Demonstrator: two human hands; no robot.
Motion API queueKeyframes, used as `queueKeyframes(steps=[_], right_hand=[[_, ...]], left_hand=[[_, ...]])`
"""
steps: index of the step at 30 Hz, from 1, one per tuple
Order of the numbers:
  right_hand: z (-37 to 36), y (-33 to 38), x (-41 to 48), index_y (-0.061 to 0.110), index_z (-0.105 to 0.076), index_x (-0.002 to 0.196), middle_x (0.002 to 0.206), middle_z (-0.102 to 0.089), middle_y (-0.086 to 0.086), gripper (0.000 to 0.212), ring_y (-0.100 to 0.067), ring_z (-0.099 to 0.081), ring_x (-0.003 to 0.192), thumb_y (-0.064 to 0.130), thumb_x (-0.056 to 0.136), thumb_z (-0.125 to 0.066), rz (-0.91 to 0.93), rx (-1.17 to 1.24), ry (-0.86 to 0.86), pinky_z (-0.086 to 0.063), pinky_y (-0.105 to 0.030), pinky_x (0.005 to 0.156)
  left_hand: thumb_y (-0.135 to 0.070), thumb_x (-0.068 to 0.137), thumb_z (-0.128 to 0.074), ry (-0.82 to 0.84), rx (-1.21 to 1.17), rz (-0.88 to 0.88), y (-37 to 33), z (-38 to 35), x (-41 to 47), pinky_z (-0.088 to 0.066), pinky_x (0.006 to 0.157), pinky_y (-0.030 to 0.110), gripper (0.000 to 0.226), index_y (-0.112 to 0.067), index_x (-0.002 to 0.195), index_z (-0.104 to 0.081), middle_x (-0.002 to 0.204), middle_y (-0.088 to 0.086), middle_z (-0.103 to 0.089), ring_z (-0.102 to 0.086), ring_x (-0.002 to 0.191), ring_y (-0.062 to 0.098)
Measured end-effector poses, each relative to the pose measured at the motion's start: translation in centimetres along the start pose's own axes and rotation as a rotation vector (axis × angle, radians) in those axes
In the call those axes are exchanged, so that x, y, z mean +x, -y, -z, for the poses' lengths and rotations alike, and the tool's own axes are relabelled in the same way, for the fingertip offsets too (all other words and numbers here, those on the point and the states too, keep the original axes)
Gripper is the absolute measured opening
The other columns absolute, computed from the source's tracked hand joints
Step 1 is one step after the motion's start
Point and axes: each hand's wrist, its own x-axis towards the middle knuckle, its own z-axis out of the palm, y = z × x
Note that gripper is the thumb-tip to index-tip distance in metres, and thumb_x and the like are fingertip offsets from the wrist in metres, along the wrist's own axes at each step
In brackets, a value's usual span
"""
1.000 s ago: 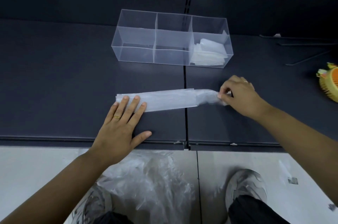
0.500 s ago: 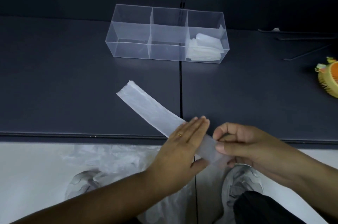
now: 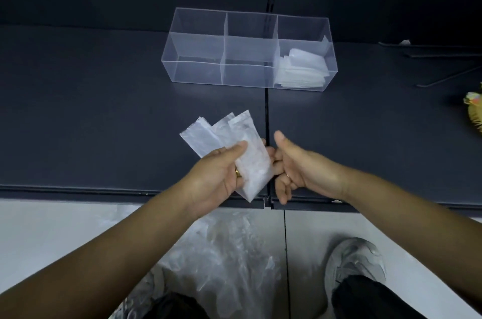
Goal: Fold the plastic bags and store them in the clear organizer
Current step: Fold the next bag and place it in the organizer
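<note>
A folded white plastic bag, doubled over into a short fanned strip, is held above the front of the dark shelf. My left hand grips it with the thumb on top. My right hand is beside it, fingers curled under the bag's right edge, thumb raised. The clear organizer stands at the back with three compartments. Folded bags lie in its right compartment; the other two hold nothing.
A heap of loose clear plastic bags lies on the pale floor by my shoes. A yellow and orange object sits at the shelf's right edge. Thin metal rods lie at the back right.
The long flat strip was lifted off the shelf and folded over on itself into a short bundle. Both hands moved together at the shelf's front edge.
</note>
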Motion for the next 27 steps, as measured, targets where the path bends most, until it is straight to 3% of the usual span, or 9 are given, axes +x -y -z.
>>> queueKeyframes(steps=[3, 6, 10, 14, 17, 19, 22, 24, 27], right_hand=[[-0.4, -0.6, 0.1, 0.017, -0.055, 0.115, 0.093, -0.07, -0.007, 0.032, -0.021, -0.065, 0.057, 0.041, 0.094, -0.054, -0.008, -0.152, -0.104, -0.053, -0.029, 0.053], [-0.9, -1.0, 0.5, 0.015, -0.054, 0.107, 0.084, -0.072, -0.007, 0.013, -0.021, -0.064, 0.053, 0.015, 0.094, -0.059, -0.028, -0.17, -0.22, -0.052, -0.028, 0.048], [-1.1, -0.9, 0.7, 0.012, -0.055, 0.105, 0.079, -0.073, -0.002, 0.014, -0.019, -0.063, 0.05, 0.009, 0.092, -0.061, -0.041, -0.135, -0.301, -0.05, -0.027, 0.045], [-1.3, -0.7, 1.0, 0.011, -0.057, 0.101, 0.086, -0.071, -0.008, 0.017, -0.018, -0.062, 0.048, 0.004, 0.088, -0.065, -0.037, -0.138, -0.414, -0.048, -0.025, 0.043], [-1.5, -0.3, 1.5, 0.01, -0.057, 0.097, 0.086, -0.07, -0.01, 0.017, -0.016, -0.059, 0.044, 0.003, 0.085, -0.068, -0.056, -0.15, -0.469, -0.045, -0.022, 0.04], [-1.6, 0.0, 1.7, 0.01, -0.057, 0.095, 0.083, -0.07, -0.009, 0.018, -0.014, -0.059, 0.043, 0.003, 0.084, -0.07, -0.077, -0.165, -0.484, -0.044, -0.022, 0.039], [-1.7, 0.2, 1.8, 0.011, -0.057, 0.094, 0.081, -0.07, -0.008, 0.019, -0.012, -0.059, 0.042, 0.003, 0.083, -0.07, -0.114, -0.182, -0.497, -0.043, -0.02, 0.038], [-1.8, 0.5, 1.8, 0.011, -0.057, 0.093, 0.081, -0.069, -0.008, 0.019, -0.011, -0.059, 0.041, 0.003, 0.082, -0.071, -0.127, -0.178, -0.505, -0.043, -0.019, 0.038], [-2.0, 0.9, 1.7, 0.011, -0.057, 0.093, 0.076, -0.069, -0.007, 0.02, -0.009, -0.06, 0.043, 0.004, 0.082, -0.072, -0.142, -0.179, -0.506, -0.041, -0.018, 0.038]], left_hand=[[-0.02, 0.103, -0.038, -0.088, -0.056, -0.011, -0.3, 1.6, 0.6, -0.057, 0.085, 0.033, 0.032, -0.004, 0.121, -0.06, 0.12, 0.012, -0.068, -0.065, 0.11, 0.023], [-0.017, 0.103, -0.039, -0.226, -0.061, 0.001, -1.1, 2.9, 1.0, -0.058, 0.082, 0.032, 0.031, 0.0, 0.117, -0.061, 0.117, 0.014, -0.068, -0.067, 0.105, 0.023], [-0.012, 0.102, -0.045, -0.406, -0.04, 0.001, -2.3, 4.2, 1.3, -0.059, 0.08, 0.033, 0.027, 0.004, 0.116, -0.061, 0.112, 0.018, -0.069, -0.067, 0.104, 0.026], [-0.011, 0.101, -0.047, -0.474, -0.029, -0.04, -2.7, 5.0, 1.2, -0.059, 0.062, 0.027, 0.022, -0.005, 0.091, -0.065, 0.08, 0.007, -0.074, -0.072, 0.072, 0.014], [-0.009, 0.1, -0.048, -0.556, 0.009, -0.103, -2.8, 5.2, 1.2, -0.06, 0.072, 0.029, 0.02, -0.008, 0.091, -0.066, 0.073, 0.001, -0.074, -0.071, 0.067, 0.01], [-0.007, 0.1, -0.048, -0.66, 0.08, -0.242, -2.9, 5.4, 1.1, -0.058, 0.074, 0.023, 0.019, -0.004, 0.105, -0.066, 0.082, 0.002, -0.073, -0.07, 0.072, 0.01], [-0.008, 0.1, -0.046, -0.786, 0.656, -0.687, -2.2, 4.8, -0.7, -0.047, 0.09, 0.014, 0.025, -0.006, 0.121, -0.061, 0.106, 0.003, -0.067, -0.063, 0.097, 0.007], [-0.012, 0.097, -0.047, -0.591, 1.146, -0.905, 0.0, 3.4, -2.1, -0.04, 0.098, 0.017, 0.028, -0.008, 0.121, -0.063, 0.118, 0.004, -0.063, -0.056, 0.11, 0.009], [-0.039, 0.093, -0.05, -0.217, 1.533, -0.802, 4.2, 1.7, -3.1, -0.033, 0.111, 0.028, 0.054, -0.004, 0.134, -0.053, 0.138, 0.01, -0.053, -0.045, 0.13, 0.019]])
